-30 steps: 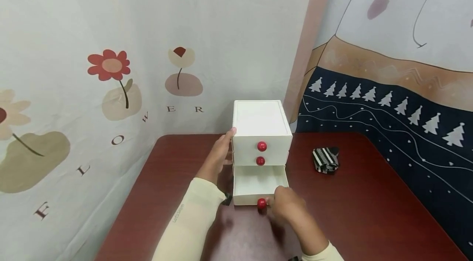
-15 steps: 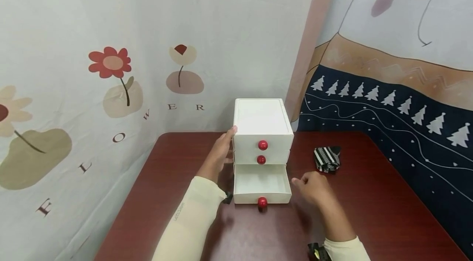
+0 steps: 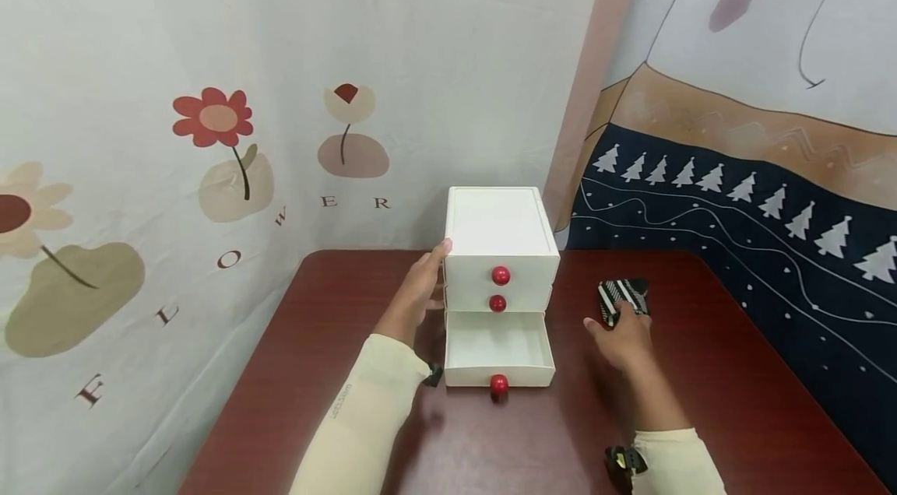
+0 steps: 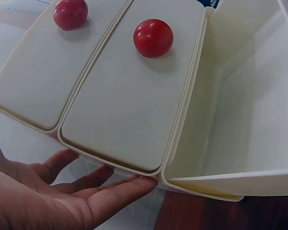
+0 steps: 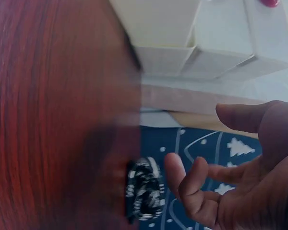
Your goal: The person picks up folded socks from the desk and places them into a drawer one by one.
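A small white chest of drawers (image 3: 496, 222) with red knobs stands on the table. Its bottom drawer (image 3: 493, 347) is pulled out, and nothing shows inside it. My left hand (image 3: 416, 289) steadies the chest's left side; the left wrist view shows its extended fingertips (image 4: 146, 184) touching that wall. Over to the right lies a folded black-and-white patterned cloth bundle (image 3: 608, 294). Reaching over its near edge is my right hand (image 3: 626, 341), thumb and fingers spread. In the right wrist view the fingers (image 5: 197, 177) appear close to the bundle (image 5: 146, 191), without gripping it.
The dark red-brown table (image 3: 708, 378) reaches back to a pale wall hanging (image 3: 448, 75) with printed flowers. A navy hanging with white trees (image 3: 708, 215) borders the right side. The bottom drawer's red knob (image 3: 499, 384) sticks out toward me.
My right hand has let go of the bottom drawer's knob and moved right and away from me to the cloth bundle, its fingers opening. The left hand stays on the chest.
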{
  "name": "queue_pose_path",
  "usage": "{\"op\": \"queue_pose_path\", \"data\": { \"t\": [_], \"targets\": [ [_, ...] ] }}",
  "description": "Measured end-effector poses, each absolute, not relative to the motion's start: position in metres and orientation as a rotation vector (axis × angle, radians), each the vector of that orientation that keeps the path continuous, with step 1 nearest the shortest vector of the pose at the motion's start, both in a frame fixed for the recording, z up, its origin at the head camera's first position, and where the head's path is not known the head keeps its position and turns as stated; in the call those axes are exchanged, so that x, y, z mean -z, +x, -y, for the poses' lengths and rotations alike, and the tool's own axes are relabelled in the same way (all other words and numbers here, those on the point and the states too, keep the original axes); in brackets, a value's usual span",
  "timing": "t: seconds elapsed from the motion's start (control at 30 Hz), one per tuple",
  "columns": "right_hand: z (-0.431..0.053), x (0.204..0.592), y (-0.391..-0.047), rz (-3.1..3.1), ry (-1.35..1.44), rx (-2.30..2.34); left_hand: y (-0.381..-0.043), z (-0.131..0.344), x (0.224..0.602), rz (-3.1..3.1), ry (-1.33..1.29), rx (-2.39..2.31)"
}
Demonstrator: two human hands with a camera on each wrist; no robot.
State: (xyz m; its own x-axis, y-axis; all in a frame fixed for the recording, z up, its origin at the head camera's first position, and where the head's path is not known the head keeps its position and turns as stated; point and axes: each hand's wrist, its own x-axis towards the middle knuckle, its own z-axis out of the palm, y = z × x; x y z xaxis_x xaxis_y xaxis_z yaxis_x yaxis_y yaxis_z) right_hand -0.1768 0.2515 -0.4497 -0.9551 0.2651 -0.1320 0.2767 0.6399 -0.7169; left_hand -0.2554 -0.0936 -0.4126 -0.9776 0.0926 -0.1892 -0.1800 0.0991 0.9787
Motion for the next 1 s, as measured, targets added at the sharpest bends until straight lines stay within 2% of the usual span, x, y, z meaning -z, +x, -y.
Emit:
{"op": "queue_pose_path", "data": {
  "t": [0.33, 0.6, 1.0],
  "targets": [
    [-0.263, 0.469, -0.2, -2.437, 0.811, 1.778, -0.255, 0.095, 0.414, -2.168, -0.078, -1.978],
    [-0.268, 0.472, -0.22, -2.397, 0.844, 1.845, -0.257, 0.095, 0.415, -2.165, -0.085, -1.972],
    [-0.275, 0.474, -0.242, -2.309, 1.054, 1.87, -0.255, 0.095, 0.413, -2.173, -0.079, -1.967]
  ]
}}
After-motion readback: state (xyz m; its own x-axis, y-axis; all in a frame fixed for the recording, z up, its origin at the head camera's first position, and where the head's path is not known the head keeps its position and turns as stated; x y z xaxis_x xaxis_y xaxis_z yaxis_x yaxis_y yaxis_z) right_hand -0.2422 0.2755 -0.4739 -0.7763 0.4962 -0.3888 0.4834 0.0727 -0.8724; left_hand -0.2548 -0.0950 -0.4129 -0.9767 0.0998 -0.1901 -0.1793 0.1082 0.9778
